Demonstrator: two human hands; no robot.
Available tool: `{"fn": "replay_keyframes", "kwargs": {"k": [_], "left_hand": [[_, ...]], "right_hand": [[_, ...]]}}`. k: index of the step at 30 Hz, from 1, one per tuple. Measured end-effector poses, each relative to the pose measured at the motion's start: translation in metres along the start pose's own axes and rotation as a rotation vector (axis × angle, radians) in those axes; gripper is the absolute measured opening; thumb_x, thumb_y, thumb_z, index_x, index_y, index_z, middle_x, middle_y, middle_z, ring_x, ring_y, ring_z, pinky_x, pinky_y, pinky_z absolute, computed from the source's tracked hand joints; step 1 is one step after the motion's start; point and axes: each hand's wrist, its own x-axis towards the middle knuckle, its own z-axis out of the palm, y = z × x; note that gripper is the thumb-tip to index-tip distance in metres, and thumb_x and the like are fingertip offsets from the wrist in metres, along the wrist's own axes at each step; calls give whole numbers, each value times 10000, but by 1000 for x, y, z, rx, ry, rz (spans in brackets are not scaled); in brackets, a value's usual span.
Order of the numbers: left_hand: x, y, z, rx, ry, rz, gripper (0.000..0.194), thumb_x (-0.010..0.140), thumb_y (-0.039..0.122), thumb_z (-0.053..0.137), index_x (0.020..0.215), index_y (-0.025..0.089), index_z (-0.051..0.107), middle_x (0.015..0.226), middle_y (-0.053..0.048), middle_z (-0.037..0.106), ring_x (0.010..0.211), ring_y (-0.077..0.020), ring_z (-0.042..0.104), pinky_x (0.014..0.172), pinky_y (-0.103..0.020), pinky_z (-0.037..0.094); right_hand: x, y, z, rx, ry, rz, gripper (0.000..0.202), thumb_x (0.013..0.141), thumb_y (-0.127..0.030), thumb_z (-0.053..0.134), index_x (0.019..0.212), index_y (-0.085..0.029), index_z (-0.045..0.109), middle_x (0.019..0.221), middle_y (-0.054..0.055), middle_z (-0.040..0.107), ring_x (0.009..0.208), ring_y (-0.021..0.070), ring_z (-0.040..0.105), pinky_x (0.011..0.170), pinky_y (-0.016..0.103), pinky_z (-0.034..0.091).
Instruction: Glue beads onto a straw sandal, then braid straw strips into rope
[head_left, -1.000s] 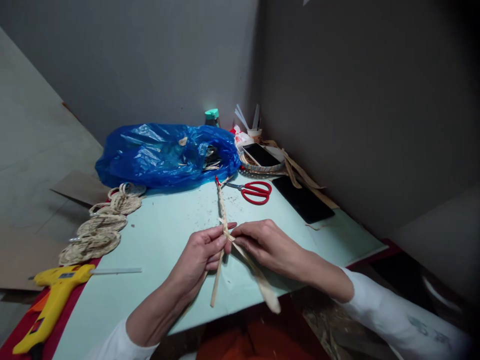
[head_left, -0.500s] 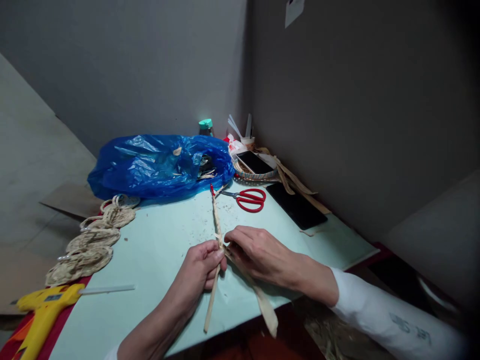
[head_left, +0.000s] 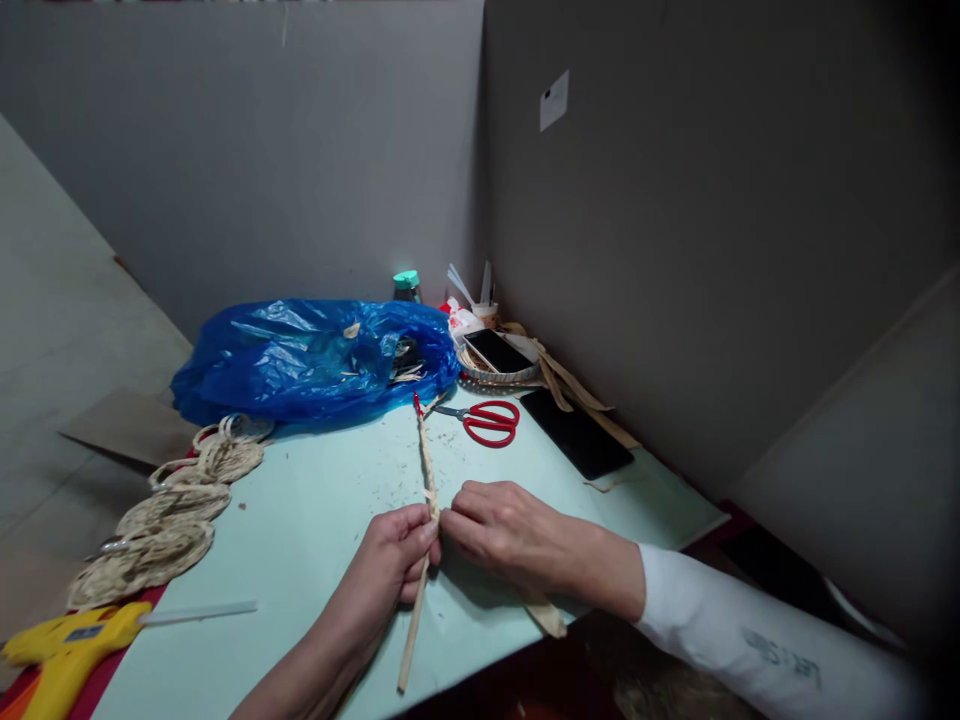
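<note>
A thin pale braid of dried plant fibre runs away from me across the table, with red at its far tip. My left hand pinches its near end between thumb and fingers. From under that grip a narrow loose strand sticks out toward me. My right hand is closed right beside the left fingertips, at the braid's working end. Below the right palm shows the wide end of a flat fibre strip; the rest of that strip is hidden by the hand.
Red-handled scissors lie beyond the hands, near a dark phone-like slab. A blue plastic bag sits at the back. Woven fibre pieces line the left edge, above a yellow glue gun. Another phone rests on a round basket.
The camera view has tilted up slightly, so everything sits lower. My right hand has closed in toward the left fingertips, and the flat strip is now mostly covered by it.
</note>
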Motion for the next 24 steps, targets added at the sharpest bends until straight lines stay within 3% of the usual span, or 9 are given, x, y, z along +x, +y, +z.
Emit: {"fn": "replay_keyframes", "kwargs": {"k": [6,13,17,20,24], "left_hand": [[-2,2,0,72,-16,10,292,804,384,589,650,172,460,477,119,229,416,-35,112,410,-204,86],[-4,7,4,18,0,-4,268,783,374,613,682,161,485,518,100,304,420,-28,128,413,-202,85],[-6,7,5,7,4,13,228,784,346,615,736,146,515,587,63,411,429,-24,161,412,-200,104],[-6,8,5,29,18,18,204,774,315,610,716,146,510,591,50,451,423,-23,188,408,-203,109],[-4,8,4,126,80,38,208,763,291,580,635,161,482,522,67,411,391,-29,222,398,-211,128]], "right_hand": [[12,6,-13,521,19,228,175,859,-126,486,838,-118,659,753,35,627,644,97,503,613,206,360],[16,12,-7,783,-14,522,157,799,-174,520,734,-112,650,590,-32,524,548,70,413,517,177,307],[12,6,-8,720,15,460,170,848,-163,498,768,-127,643,619,-27,535,559,76,418,533,191,308],[8,2,-8,637,59,362,157,871,-133,491,867,-133,648,752,11,608,638,91,488,606,201,357],[9,0,2,477,75,291,150,892,-157,491,916,-124,635,820,52,604,672,116,506,627,227,372]]}}
